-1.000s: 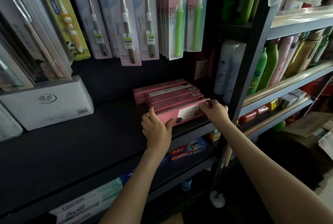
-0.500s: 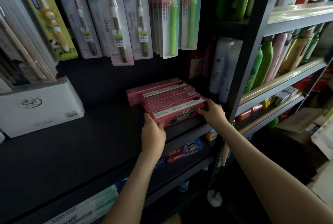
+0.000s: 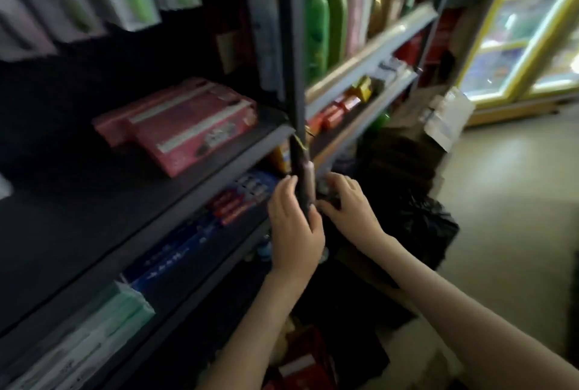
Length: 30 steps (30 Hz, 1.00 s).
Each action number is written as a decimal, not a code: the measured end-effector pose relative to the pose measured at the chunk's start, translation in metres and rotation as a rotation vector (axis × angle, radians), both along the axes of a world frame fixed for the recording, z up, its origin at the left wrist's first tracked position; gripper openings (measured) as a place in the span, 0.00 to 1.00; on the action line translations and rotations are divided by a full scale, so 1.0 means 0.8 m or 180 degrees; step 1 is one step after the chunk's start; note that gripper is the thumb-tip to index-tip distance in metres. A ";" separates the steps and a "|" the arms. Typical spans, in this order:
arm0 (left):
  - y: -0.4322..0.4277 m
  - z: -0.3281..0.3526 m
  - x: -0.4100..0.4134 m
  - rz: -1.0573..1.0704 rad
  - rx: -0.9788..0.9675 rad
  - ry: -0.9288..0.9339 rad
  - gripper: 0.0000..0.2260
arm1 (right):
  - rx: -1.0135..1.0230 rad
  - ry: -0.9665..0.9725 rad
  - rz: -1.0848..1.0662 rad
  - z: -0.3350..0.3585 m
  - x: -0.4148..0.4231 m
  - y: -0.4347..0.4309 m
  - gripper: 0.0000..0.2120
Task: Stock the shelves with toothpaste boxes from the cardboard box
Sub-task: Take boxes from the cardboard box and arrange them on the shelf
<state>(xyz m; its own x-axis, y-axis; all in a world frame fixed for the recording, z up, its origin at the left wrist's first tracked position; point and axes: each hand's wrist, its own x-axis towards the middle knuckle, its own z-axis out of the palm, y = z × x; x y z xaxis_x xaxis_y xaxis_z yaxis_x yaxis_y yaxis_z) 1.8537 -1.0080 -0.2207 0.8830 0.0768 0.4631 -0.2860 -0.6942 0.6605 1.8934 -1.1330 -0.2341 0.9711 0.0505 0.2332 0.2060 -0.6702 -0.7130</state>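
Pink toothpaste boxes (image 3: 188, 126) stacked at the shelf's (image 3: 94, 201) right front corner, long axes along its front edge. Both hands sit below them beside the upright post (image 3: 296, 76). Left hand (image 3: 294, 229) nearer, fingers straight, empty. Right hand (image 3: 347, 204): grip unreadable in blur.

Both hands have let go of the pink boxes (image 3: 188, 126), which now lie unheld on the shelf (image 3: 175, 201). The left hand (image 3: 294, 226) and right hand (image 3: 347, 208) have dropped below the shelf edge, close together by the black post (image 3: 293, 45). The view has swung right and blurred, bringing in the floor (image 3: 507, 201).
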 end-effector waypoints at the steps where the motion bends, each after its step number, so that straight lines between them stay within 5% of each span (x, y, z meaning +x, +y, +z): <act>1: -0.030 -0.020 -0.013 -0.0421 0.0067 0.0339 0.22 | 0.0002 0.0199 -0.0153 -0.021 -0.028 -0.032 0.23; 5: -0.143 -0.110 -0.068 -0.1637 0.0546 0.1584 0.22 | 0.0209 0.1173 -0.0952 -0.115 -0.158 -0.173 0.25; 11: -0.290 -0.264 -0.180 -0.2806 0.1270 0.2434 0.21 | 0.0453 0.2453 -0.2338 -0.276 -0.389 -0.346 0.28; 18: -0.369 -0.522 -0.315 -0.3488 0.2004 0.3376 0.24 | 0.0621 0.3777 -0.2453 -0.530 -0.591 -0.378 0.28; 23: -0.381 -0.709 -0.363 -0.3323 0.2206 0.4169 0.33 | 0.0480 0.3751 -0.2136 -0.703 -0.641 -0.364 0.31; 30: -0.419 -0.866 -0.379 -0.2423 0.0644 0.4351 0.47 | -0.0354 0.2992 -0.2247 -0.831 -0.617 -0.399 0.43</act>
<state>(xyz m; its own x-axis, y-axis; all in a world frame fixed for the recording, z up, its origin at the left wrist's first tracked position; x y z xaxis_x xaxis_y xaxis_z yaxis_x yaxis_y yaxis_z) 1.5502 -1.3436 -0.9138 0.4268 -0.5240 -0.7371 0.1159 -0.7767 0.6192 1.4001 -1.4521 -0.8990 0.5799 -0.5915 -0.5602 -0.8098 -0.4933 -0.3175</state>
